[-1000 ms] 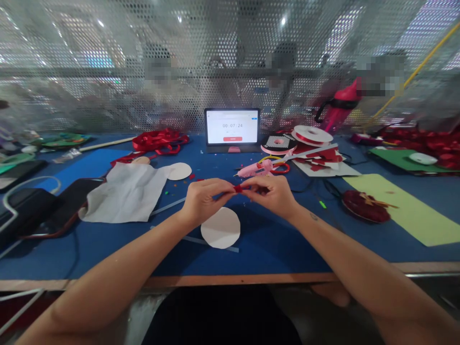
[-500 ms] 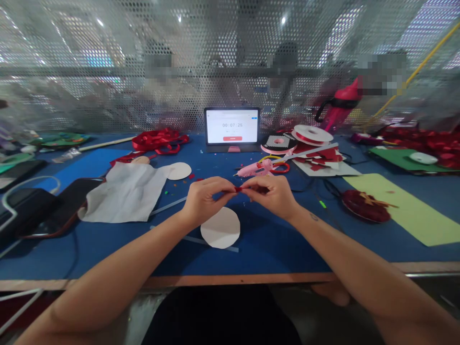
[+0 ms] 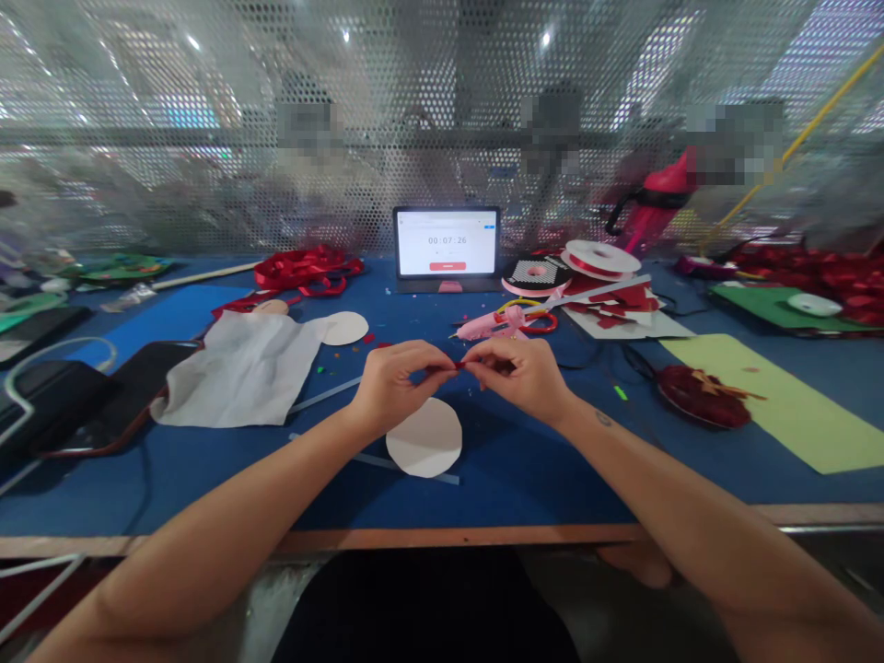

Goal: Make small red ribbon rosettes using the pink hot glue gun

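Observation:
Between my fingertips is a small red piece (image 3: 459, 366), likely ribbon or fabric; most of it is hidden. My left hand (image 3: 399, 382) pinches its left end, and my right hand (image 3: 519, 373) pinches the right end. Both hands hover over the blue table (image 3: 525, 479). Below them lies a white paper circle (image 3: 424, 442), partly on a translucent glue stick (image 3: 442, 477). Just beyond my right hand rests a pink glue gun (image 3: 492, 322), with red and yellow-handled scissors (image 3: 542, 322) behind it.
A tablet showing a timer (image 3: 447, 241) stands at the back. Ribbon spools (image 3: 600, 259) and a pink bottle (image 3: 653, 207) are at back right. A grey cloth (image 3: 238, 373) and a phone (image 3: 131, 396) lie left. A dark red round piece (image 3: 701, 396) sits on yellow paper (image 3: 821, 414).
The timer on the tablet has gone up by one second. The red piece shows a little less between my fingertips; my hands have hardly moved.

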`<action>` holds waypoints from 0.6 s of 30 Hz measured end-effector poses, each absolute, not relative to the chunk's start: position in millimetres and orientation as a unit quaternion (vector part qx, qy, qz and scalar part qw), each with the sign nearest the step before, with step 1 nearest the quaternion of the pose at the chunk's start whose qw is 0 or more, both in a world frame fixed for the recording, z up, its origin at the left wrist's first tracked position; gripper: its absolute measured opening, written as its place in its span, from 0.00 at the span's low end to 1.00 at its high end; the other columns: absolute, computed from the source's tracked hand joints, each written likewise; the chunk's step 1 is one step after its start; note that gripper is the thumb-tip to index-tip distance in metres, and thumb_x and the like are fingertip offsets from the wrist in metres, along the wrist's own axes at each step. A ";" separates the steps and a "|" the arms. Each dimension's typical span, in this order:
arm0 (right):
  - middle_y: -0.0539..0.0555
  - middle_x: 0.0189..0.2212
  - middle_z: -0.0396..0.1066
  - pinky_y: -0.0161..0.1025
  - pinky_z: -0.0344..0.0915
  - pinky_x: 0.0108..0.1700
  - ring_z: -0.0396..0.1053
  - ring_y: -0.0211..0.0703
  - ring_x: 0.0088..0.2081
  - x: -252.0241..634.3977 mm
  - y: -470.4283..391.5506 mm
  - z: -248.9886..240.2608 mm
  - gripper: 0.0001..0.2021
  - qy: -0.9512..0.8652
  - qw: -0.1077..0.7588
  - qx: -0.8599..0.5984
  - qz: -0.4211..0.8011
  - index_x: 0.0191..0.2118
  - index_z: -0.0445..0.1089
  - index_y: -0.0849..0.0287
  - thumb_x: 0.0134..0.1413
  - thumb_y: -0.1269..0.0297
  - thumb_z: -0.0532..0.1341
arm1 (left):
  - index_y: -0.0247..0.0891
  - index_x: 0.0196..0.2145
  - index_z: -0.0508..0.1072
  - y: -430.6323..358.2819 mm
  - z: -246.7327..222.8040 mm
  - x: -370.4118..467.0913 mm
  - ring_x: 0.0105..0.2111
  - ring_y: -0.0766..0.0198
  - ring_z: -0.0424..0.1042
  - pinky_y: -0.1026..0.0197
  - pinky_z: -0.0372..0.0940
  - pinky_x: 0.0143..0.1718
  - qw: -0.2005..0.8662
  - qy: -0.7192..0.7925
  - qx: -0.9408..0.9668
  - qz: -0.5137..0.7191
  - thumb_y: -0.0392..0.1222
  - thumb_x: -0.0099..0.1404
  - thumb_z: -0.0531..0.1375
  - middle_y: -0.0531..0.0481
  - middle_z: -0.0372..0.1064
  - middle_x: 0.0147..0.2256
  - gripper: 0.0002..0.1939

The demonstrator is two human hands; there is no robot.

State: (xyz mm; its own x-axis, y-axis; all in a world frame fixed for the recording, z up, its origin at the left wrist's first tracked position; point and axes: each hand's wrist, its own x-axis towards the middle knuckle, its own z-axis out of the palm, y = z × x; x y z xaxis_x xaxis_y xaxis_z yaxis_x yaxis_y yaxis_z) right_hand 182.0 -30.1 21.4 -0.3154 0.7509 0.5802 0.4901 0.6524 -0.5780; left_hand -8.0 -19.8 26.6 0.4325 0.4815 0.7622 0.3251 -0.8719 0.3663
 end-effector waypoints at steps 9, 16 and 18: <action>0.48 0.19 0.71 0.30 0.59 0.24 0.65 0.32 0.20 180.9 -31.1 20.6 0.07 -0.802 0.431 -0.395 0.119 0.32 0.72 0.60 0.51 0.63 0.59 | 0.36 0.28 0.74 -21.4 26.2 -8.1 0.26 0.70 0.72 0.69 0.66 0.29 0.055 0.261 0.835 0.481 0.35 0.58 0.60 0.52 0.74 0.26 0.03; 0.47 0.18 0.70 0.30 0.57 0.25 0.64 0.31 0.20 181.2 -30.6 20.6 0.07 -0.824 0.417 -0.382 0.035 0.32 0.72 0.59 0.52 0.64 0.58 | 0.35 0.28 0.75 -23.6 26.8 -7.6 0.26 0.70 0.72 0.71 0.66 0.28 0.048 0.278 0.834 0.474 0.35 0.57 0.61 0.52 0.74 0.26 0.02; 0.46 0.18 0.70 0.29 0.57 0.25 0.63 0.31 0.20 181.7 -29.8 19.3 0.07 -0.829 0.416 -0.373 0.015 0.32 0.72 0.58 0.52 0.65 0.58 | 0.36 0.30 0.74 -24.4 26.4 -7.2 0.25 0.71 0.73 0.71 0.67 0.28 0.055 0.288 0.831 0.472 0.33 0.56 0.61 0.53 0.75 0.27 0.03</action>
State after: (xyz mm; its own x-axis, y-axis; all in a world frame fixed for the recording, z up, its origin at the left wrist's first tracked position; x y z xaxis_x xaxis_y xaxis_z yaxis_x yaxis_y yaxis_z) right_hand 181.7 -29.8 19.3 -0.3762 0.6312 0.6783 0.6057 0.7215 -0.3355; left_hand -7.2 -24.4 26.4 0.3877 0.5308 0.7536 0.4277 -0.8278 0.3630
